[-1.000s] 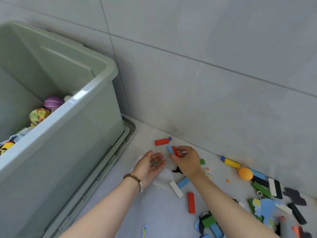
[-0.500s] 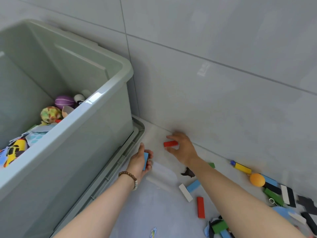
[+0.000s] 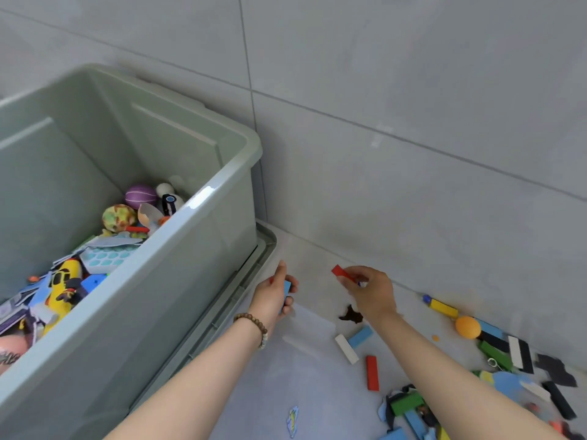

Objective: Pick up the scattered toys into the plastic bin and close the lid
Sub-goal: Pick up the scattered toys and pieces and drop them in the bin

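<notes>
A big grey-green plastic bin (image 3: pixel 178 255) stands on the left, open and part-filled with toys such as balls, a yellow car and foam pieces. It sits on its lid (image 3: pixel 235 300), which lies flat on the floor. My left hand (image 3: pixel 274 298) grips a blue block (image 3: pixel 286 290) just right of the bin's base. My right hand (image 3: pixel 370 292) pinches a red block (image 3: pixel 341 272) above the floor near the wall. Loose blocks lie below my hands: a white block (image 3: pixel 346 348), a light blue block (image 3: pixel 360 336) and a red block (image 3: pixel 372 373).
A tiled wall (image 3: pixel 413 138) runs close behind. Along its foot to the right lie a yellow block (image 3: pixel 443 308), an orange ball (image 3: pixel 468 327), and several black, green and blue pieces. A dark foam scrap (image 3: pixel 351 315) and a small paper piece (image 3: pixel 292 420) lie on the floor.
My right hand has lifted the red block off the floor by the wall. My left hand still holds the blue block beside the bin. The view has shifted toward the bin.
</notes>
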Tool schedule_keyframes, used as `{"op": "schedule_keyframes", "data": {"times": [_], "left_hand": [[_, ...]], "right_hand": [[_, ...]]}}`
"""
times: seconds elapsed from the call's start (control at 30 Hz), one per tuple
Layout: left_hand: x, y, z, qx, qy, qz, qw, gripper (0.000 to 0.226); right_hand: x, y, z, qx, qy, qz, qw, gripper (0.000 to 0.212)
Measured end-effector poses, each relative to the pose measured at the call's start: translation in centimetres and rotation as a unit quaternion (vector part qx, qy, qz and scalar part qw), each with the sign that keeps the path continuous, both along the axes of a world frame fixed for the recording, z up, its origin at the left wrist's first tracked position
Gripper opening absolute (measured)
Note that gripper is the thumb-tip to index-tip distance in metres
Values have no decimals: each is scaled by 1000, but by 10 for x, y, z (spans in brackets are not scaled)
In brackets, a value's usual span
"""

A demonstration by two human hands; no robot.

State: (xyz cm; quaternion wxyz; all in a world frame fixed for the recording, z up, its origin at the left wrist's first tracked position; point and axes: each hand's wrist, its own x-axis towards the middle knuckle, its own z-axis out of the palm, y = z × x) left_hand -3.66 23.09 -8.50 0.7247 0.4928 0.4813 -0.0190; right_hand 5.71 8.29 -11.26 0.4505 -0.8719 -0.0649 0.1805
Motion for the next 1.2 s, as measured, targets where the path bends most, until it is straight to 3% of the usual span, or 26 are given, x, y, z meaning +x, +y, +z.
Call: {"op": "schedule_keyframes", "data": {"times": [0.2, 0.33, 0.43, 0.53, 0.7, 0.9, 1.03, 1.2], "left_hand": [[-5, 13, 128, 130, -117, -130, 976, 39], [-46, 52, 218, 130, -210, -93, 965, 38], [-92, 102, 244, 194, -197, -47, 960, 39], [-142, 156, 230, 304, -101, 10, 947, 41], [-202, 216, 184, 304, -6, -4, 953, 36], [-220, 242, 159, 346, 67, -58, 934, 53], [-195, 220, 182, 410, 45, -123, 902, 52], [-136, 150, 219, 550, -29, -200, 810, 50]], "right_hand": [[0, -6, 145, 88, -42, 31, 995, 11], [-24, 45, 236, 111, -82, 118, 983, 11], [-60, 108, 275, 126, -95, 216, 963, 11], [-102, 176, 280, 91, -93, 299, 945, 17], [-145, 251, 239, -65, -154, 409, 897, 33], [-124, 240, 216, -170, -212, 434, 859, 40], [-88, 196, 232, -157, -220, 382, 884, 43], [-44, 106, 246, -133, -186, 290, 929, 42]]}}
